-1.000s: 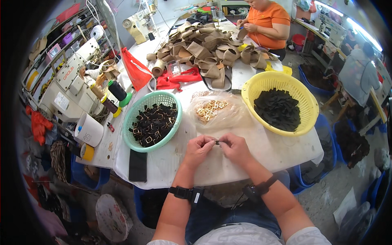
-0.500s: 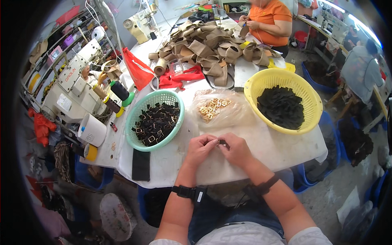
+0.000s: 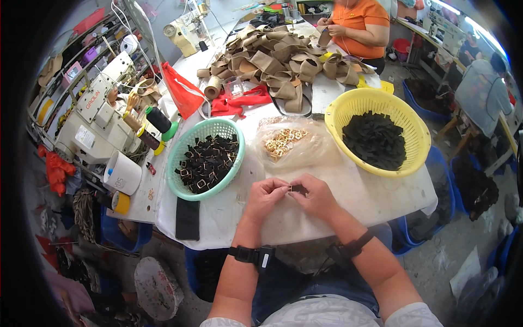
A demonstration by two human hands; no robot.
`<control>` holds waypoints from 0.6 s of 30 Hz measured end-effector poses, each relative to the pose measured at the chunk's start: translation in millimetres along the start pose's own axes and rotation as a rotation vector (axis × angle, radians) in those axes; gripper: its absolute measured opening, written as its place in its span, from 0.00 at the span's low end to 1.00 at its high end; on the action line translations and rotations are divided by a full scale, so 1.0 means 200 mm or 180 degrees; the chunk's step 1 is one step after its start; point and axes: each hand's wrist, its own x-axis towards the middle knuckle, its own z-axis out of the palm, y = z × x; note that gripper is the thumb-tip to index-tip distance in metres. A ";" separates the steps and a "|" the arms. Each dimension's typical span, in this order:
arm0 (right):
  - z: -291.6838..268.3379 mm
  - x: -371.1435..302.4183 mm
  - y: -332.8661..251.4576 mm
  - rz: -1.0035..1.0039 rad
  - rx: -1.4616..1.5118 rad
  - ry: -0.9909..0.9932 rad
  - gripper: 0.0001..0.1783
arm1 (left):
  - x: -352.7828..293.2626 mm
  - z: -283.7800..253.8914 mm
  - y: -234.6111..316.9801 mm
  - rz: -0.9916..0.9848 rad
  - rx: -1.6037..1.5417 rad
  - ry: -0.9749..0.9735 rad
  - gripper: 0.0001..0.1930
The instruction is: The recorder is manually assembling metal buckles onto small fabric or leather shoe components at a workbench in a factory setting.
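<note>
Close together over the near part of the table, my left hand [image 3: 265,199] and my right hand [image 3: 316,197] are both closed in a pinch. Between their fingertips is a short black strip [image 3: 299,189] with a small gold buckle at its left end. The left fingers grip the buckle side, the right fingers the strip. Just beyond my hands lies a clear plastic bag [image 3: 321,155] with loose gold buckles [image 3: 283,144]. A green basket [image 3: 237,155] to the left holds black strips fitted with buckles [image 3: 207,163]. To the right, a yellow basket [image 3: 417,139] holds plain black strips [image 3: 374,141].
A black phone [image 3: 187,219] lies beside the green basket. Tan fabric pieces [image 3: 272,60] are heaped at the back, with red cloth [image 3: 245,101] before them. Sewing machines [image 3: 98,114] and thread spools [image 3: 158,122] stand left. A person in orange [image 3: 359,27] works across the table.
The black strip and its buckle now show more plainly between my fingertips, as my right fingers have shifted slightly. My forearms stay almost in place.
</note>
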 end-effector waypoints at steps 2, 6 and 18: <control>0.00 0.00 0.01 0.0034 0.0025 -0.0031 0.10 | 0.00 0.00 0.00 -0.0034 -0.0009 0.0018 0.05; 0.00 0.00 0.03 0.0090 0.0107 -0.0075 0.10 | 0.00 -0.01 -0.01 -0.0099 -0.0052 0.0062 0.05; -0.01 0.01 0.01 0.0141 -0.0013 -0.0237 0.10 | 0.02 0.02 -0.02 -0.0016 -0.0217 0.0038 0.09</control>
